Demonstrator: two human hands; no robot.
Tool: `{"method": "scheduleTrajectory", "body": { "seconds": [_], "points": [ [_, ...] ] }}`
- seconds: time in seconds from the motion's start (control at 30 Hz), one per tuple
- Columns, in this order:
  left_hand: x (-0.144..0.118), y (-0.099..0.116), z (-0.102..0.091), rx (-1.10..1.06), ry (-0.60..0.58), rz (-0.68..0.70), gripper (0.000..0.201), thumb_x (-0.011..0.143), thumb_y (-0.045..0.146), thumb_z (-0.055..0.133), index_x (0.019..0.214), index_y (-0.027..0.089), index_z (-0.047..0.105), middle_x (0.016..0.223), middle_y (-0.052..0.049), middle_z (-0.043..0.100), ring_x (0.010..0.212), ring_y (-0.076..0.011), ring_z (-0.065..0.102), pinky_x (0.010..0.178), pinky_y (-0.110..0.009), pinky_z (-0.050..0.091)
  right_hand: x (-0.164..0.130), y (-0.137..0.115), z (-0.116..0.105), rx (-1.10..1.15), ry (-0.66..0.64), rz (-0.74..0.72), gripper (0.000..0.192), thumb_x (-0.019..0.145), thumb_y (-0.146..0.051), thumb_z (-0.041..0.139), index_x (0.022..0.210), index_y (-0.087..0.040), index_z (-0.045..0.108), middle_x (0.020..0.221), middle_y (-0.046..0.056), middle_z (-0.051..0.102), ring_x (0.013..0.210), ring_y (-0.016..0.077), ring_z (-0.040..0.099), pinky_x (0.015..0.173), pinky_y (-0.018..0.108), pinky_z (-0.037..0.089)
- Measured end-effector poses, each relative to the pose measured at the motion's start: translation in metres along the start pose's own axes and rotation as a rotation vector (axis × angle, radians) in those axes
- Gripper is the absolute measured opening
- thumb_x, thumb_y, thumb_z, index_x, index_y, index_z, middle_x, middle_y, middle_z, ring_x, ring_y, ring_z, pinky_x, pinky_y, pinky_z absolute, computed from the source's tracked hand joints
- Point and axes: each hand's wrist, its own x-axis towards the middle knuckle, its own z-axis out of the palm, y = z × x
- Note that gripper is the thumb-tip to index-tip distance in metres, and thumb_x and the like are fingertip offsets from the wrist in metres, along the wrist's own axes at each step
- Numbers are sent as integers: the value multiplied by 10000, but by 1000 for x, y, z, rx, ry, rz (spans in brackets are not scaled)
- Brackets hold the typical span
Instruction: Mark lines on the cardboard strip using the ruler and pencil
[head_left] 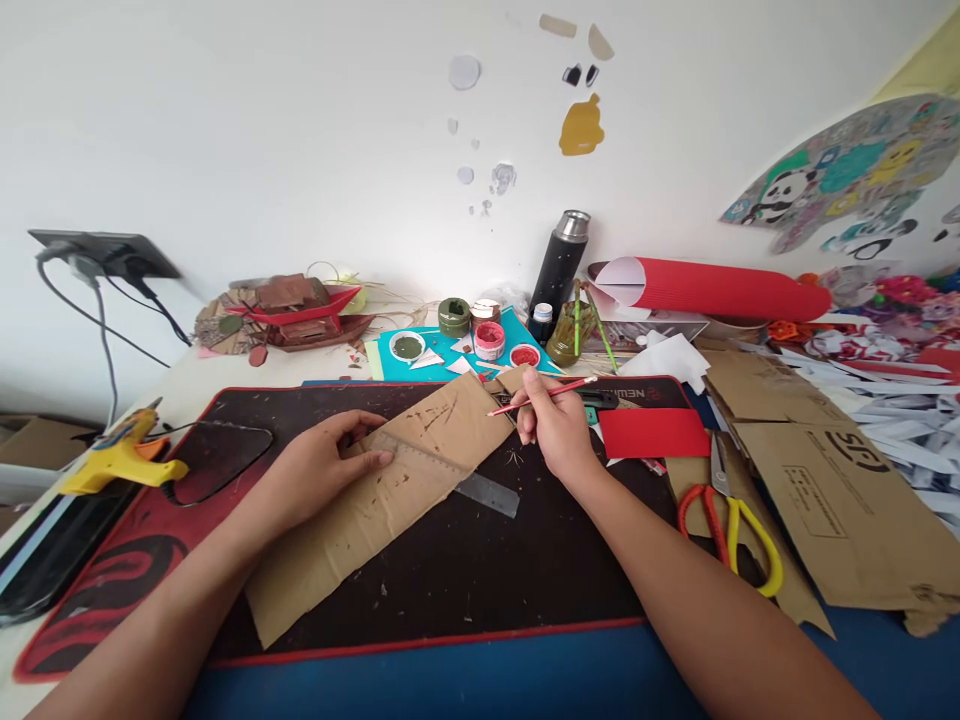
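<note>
A long strip of brown cardboard (375, 500) lies slanted on the dark mat, with brown smears near its far end. Across it rests a clear plastic ruler (487, 492), whose right end sticks out past the cardboard's edge. My left hand (330, 462) grips the ruler's left end and the cardboard, its thumb on top and its other fingers curled at the far edge. Pinched in my right hand (553, 425) is a red pencil (566, 388), its tip pointing left just above the cardboard's right end.
Scissors (724, 520) and cardboard sheets (832, 500) lie on the right, near a red sheet (655, 433). Paint jars (454, 318), a brush jar (570, 340) and a black thermos (559, 262) stand behind the mat (480, 580). A yellow glue gun (124, 455) lies left.
</note>
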Motion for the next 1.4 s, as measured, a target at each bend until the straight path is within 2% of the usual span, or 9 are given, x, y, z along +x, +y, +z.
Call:
{"method": "scheduleTrajectory", "body": {
  "seconds": [0.1, 0.27, 0.43, 0.57, 0.8, 0.97, 1.07, 1.2, 1.4],
  "points": [
    [2, -3, -4, -57, -7, -41, 648, 823, 784, 700, 1193, 258, 773, 957, -36, 780, 829, -280, 708, 726, -379, 532, 1, 2, -1, -2, 10, -6, 671, 870, -856, 745, 693, -213, 674, 423, -58, 499, 325, 113, 494, 351, 232, 352],
    [3, -4, -8, -177, -9, -79, 637, 824, 807, 696, 1129, 251, 760, 1014, -52, 799, 882, -284, 723, 733, -373, 533, 1, 2, -1, -4, 12, -25, 667, 905, -855, 712, 712, -217, 676, 439, -54, 504, 336, 120, 500, 355, 240, 356],
    [2, 0, -7, -312, -8, -124, 664, 832, 795, 718, 1198, 242, 738, 1111, -77, 809, 959, -303, 748, 782, -395, 582, -4, -4, -1, -59, -25, -84, 620, 932, -813, 725, 803, -206, 730, 502, -43, 569, 373, 120, 547, 381, 234, 372],
    [2, 0, -5, -386, -31, -146, 742, 801, 827, 739, 1238, 227, 725, 1132, -86, 799, 977, -304, 758, 807, -404, 604, -11, -6, 0, -91, -100, -141, 542, 975, -737, 736, 884, -204, 775, 655, -22, 643, 439, 117, 597, 420, 244, 412],
    [3, -1, 1, -432, -40, -147, 747, 811, 820, 732, 1228, 201, 701, 1158, -109, 787, 977, -300, 754, 814, -411, 603, -19, -6, 0, -358, -176, -353, 385, 1088, -537, 668, 896, -220, 770, 744, -1, 707, 500, 137, 643, 533, 284, 486],
    [3, 0, 5, -378, -45, -115, 708, 826, 777, 707, 1236, 201, 690, 1098, -92, 784, 910, -280, 741, 741, -377, 586, -19, -2, -1, -467, -200, -463, 336, 1111, -458, 641, 909, -219, 765, 742, 3, 723, 511, 141, 652, 559, 289, 490],
    [3, 0, 5, -314, -54, -105, 658, 845, 728, 695, 1251, 211, 691, 989, -61, 769, 768, -249, 710, 633, -346, 540, -19, 1, -1, -477, -214, -456, 337, 1118, -455, 629, 914, -220, 758, 731, 1, 716, 501, 140, 643, 539, 286, 479],
    [2, 1, 4, -239, -64, -95, 575, 892, 686, 640, 1221, 218, 691, 787, 1, 695, 631, -221, 677, 614, -341, 525, -20, 3, 0, -488, -231, -440, 343, 1120, -463, 623, 916, -222, 757, 739, 6, 720, 520, 145, 643, 544, 285, 488],
    [-1, 7, -1, -119, -58, -76, 458, 939, 662, 565, 1035, 233, 695, 750, -3, 705, 635, -219, 688, 647, -340, 520, -20, 4, 0, -462, -250, -380, 356, 1111, -477, 632, 910, -216, 766, 711, -1, 698, 489, 132, 611, 506, 270, 460]
  ]
}}
